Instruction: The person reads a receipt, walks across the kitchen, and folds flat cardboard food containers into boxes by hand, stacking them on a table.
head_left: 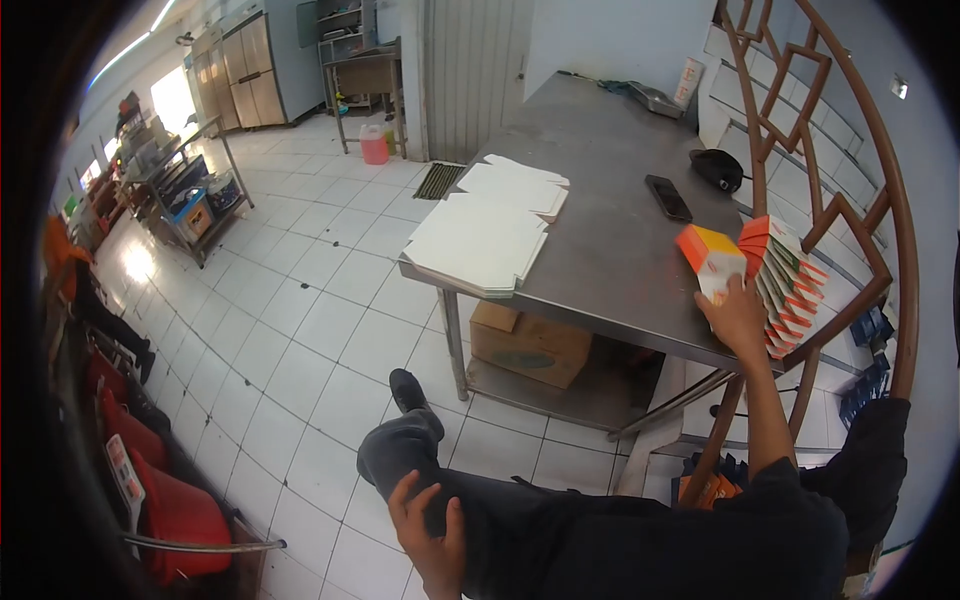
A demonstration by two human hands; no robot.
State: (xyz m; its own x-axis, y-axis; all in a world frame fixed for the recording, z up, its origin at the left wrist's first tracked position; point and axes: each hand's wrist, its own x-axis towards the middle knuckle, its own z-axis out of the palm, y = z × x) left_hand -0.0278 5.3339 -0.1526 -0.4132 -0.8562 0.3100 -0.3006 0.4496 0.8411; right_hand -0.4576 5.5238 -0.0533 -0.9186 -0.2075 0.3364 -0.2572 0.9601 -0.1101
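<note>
My right hand (738, 315) reaches over the right end of the steel table, its fingers around the lower part of a small white, orange and yellow carton (712, 258). Beside that carton stands a row of nested orange-and-white cartons (783, 280), close to the railing. My left hand (428, 535) rests by my thigh near the knee, fingers spread and holding nothing. A stack of flat white cardboard blanks (480, 240) lies at the table's left front corner.
The steel table (610, 200) also bears a phone (668, 198), a black cap (716, 170) and a metal tray (655, 100). A brown railing (905, 220) borders its right side. Below sits a cardboard box (530, 345). Red chairs (180, 510) and a person in orange (65, 260) are at left.
</note>
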